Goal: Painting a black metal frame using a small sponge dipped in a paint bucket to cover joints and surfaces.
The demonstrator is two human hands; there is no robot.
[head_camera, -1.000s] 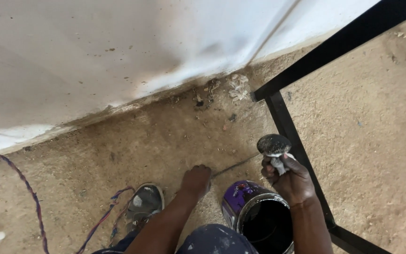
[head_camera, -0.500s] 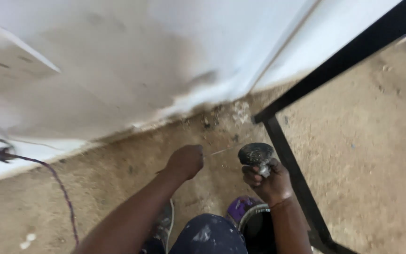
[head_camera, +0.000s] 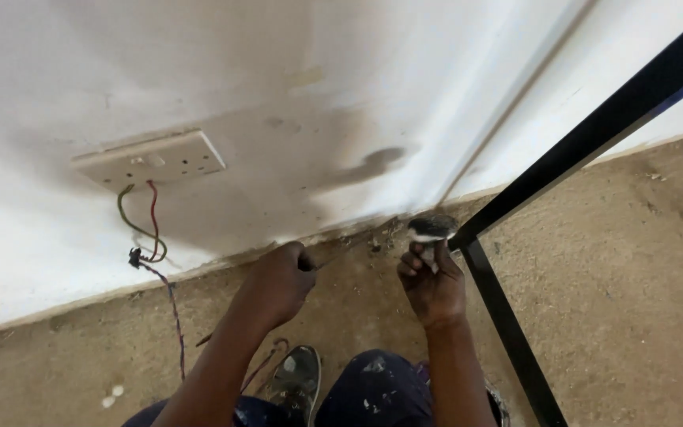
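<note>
My left hand (head_camera: 278, 283) is closed around a thin stick-like tool (head_camera: 349, 247) whose tip reaches the dirty foot of the white wall (head_camera: 341, 95). Just to the right, my right hand (head_camera: 432, 283) grips a small paintbrush (head_camera: 432, 228), its grey bristles up against the wall's bottom edge beside a black metal frame (head_camera: 507, 332). Both hands hover over the sandy floor (head_camera: 618, 277), a hand's width apart.
A white wall socket (head_camera: 152, 158) hangs loose at the left, with red, green and dark wires (head_camera: 152, 245) trailing down to the floor. My paint-splattered knee (head_camera: 381, 387) and a worn shoe (head_camera: 298, 375) are at the bottom. The frame's diagonal bar crosses the upper right.
Both hands have moved forward to the foot of the wall. The view has tilted up: the purple paint tin has dropped out of sight and the socket has come into view.
</note>
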